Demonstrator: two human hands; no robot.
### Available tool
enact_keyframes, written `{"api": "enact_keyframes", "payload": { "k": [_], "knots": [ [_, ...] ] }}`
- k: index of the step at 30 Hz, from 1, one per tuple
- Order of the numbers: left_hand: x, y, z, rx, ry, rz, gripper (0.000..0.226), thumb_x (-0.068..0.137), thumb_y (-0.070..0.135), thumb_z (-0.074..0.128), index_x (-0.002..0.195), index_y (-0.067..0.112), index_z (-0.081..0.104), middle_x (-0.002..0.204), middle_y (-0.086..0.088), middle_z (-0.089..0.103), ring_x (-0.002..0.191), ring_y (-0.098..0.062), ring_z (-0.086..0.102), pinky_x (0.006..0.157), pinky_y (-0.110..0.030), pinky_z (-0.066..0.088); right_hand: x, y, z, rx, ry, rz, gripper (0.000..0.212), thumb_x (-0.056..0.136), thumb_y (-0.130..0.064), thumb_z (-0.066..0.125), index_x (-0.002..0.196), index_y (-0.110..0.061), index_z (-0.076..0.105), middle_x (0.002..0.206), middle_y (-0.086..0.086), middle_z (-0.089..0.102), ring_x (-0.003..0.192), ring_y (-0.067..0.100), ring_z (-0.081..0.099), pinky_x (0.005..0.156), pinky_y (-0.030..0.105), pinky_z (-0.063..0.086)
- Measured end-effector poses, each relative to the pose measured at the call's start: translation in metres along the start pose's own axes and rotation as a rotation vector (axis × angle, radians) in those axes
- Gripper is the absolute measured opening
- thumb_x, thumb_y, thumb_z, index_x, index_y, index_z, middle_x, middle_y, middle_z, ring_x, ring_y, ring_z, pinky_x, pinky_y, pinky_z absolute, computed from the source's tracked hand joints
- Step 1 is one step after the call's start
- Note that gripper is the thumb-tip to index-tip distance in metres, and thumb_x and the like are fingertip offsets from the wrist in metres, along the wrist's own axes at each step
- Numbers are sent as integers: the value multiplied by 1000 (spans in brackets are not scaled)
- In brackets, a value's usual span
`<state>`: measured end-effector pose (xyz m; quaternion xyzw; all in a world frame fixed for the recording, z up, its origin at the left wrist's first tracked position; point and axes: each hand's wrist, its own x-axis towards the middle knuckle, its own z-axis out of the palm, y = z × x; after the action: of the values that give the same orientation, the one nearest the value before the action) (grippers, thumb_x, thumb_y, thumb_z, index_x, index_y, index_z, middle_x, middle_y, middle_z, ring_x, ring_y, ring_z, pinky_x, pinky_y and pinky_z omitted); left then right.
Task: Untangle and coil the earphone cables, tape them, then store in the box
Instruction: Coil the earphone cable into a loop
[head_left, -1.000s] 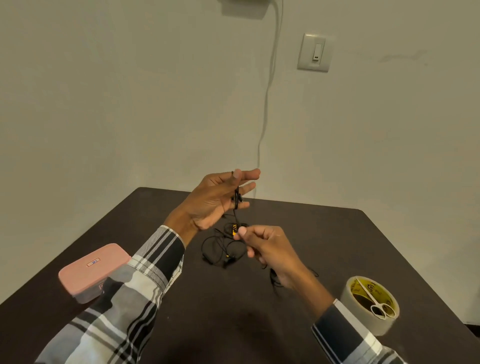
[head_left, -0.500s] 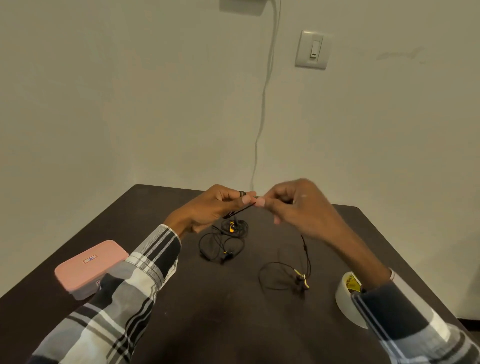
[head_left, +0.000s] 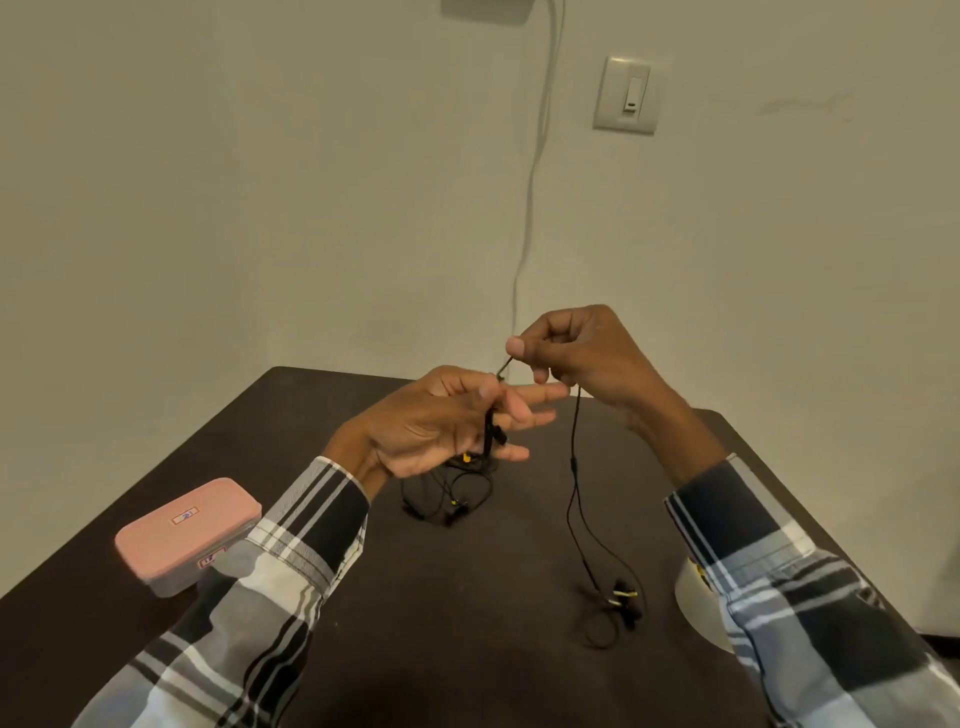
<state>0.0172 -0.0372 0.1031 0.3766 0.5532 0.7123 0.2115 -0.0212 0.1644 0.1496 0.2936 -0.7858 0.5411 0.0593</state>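
My left hand (head_left: 441, 426) is raised above the table with its palm up and fingers spread, and a black earphone cable (head_left: 574, 467) is wound around its fingers. My right hand (head_left: 582, 353) pinches that cable just above the left fingertips. From the right hand the cable hangs down to the dark table (head_left: 467, 597), where its earbuds (head_left: 623, 597) lie near the right sleeve. A second tangled black earphone with yellow tips (head_left: 452, 499) lies on the table under my left hand. The pink box (head_left: 187, 535) sits shut at the left.
A roll of tape (head_left: 696, 603) stands at the table's right edge, mostly hidden by my right sleeve. A white wire runs down the wall behind the table beside a light switch (head_left: 628, 96).
My right hand has risen above the left fingertips, drawing the cable up so it hangs straighter. My left hand has opened, palm up, with the cable around its fingers.
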Motion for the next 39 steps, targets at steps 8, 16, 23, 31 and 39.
{"api": "enact_keyframes", "payload": {
  "k": [8,16,23,31,39],
  "knots": [
    [4,15,0,-178,31,193,30,88,37,67,95,10,75,151,-25,38,139,-45,38,104,-64,40,-7,43,30,186,15,135,22,91,-8,65,83,-20,81,67,4,70,53,4,46,49,19,32],
    [14,10,-17,65,432,150,36,81,45,60,98,17,75,141,-3,58,138,-25,45,108,-50,42,-56,66,73,314,53,262,16,91,-30,73,96,-17,81,59,2,63,44,3,44,42,14,32],
    [15,-12,-20,482,429,18,28,97,28,56,109,9,74,114,29,66,133,17,35,96,-3,36,-79,46,64,33,9,239,17,94,-29,70,88,-17,79,57,1,66,44,7,47,44,19,39],
    [13,-16,-19,666,209,-53,23,99,25,54,103,23,77,128,4,66,142,10,23,124,-34,-4,-71,2,13,-431,-52,113,10,93,-35,70,96,-32,79,57,-9,70,49,-3,58,53,10,38],
    [5,-28,0,489,45,-150,30,102,25,51,106,4,73,123,1,70,141,-5,39,120,-42,25,-35,-26,-18,-583,-82,-23,14,84,-38,78,76,-27,77,63,-12,72,61,3,66,62,26,43]
  ]
}}
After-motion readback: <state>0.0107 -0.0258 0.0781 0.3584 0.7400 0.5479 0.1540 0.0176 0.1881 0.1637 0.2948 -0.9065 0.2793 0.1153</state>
